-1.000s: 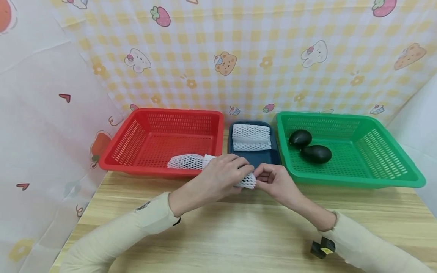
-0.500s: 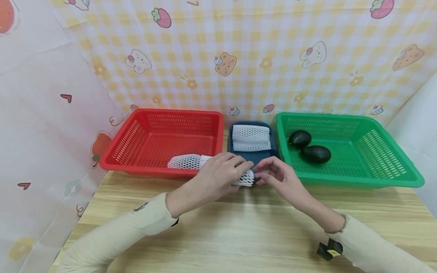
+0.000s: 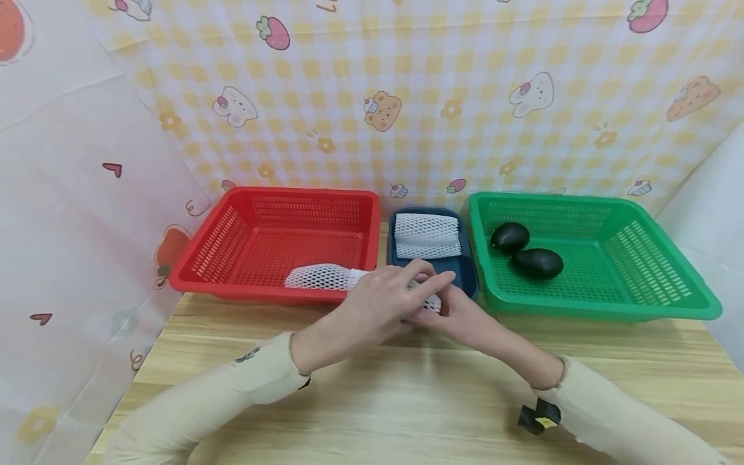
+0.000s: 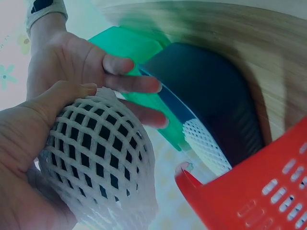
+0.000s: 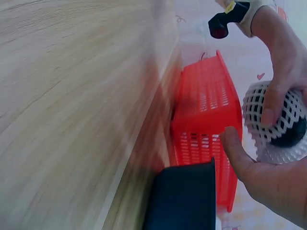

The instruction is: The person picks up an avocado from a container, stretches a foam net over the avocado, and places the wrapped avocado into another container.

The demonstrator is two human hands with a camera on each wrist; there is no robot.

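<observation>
My left hand (image 3: 380,300) grips an avocado (image 5: 293,133) wrapped in a white foam net (image 4: 100,148), above the table's middle. The dark fruit shows through the mesh and at the net's open end. My right hand (image 3: 462,316) is at that end, its fingers (image 4: 139,84) loosely extended beyond the net in the left wrist view. In the right wrist view its thumb stands apart from the net, while the palm side is close below it; whether they touch is hard to tell. The left hand hides much of the netted fruit in the head view.
A red basket (image 3: 232,292) at left holds a netted piece (image 3: 316,276). Behind the hands, a dark blue tray (image 3: 467,271) bears flat white foam nets (image 3: 427,236). Two bare avocados (image 3: 537,263) lie in the green basket (image 3: 604,311) at right. Wooden table (image 3: 407,400) extends in front.
My right hand drew slightly back from the net's end with its fingers spread, then came in again close to the left hand. The left hand keeps its grip, shifting slightly right.
</observation>
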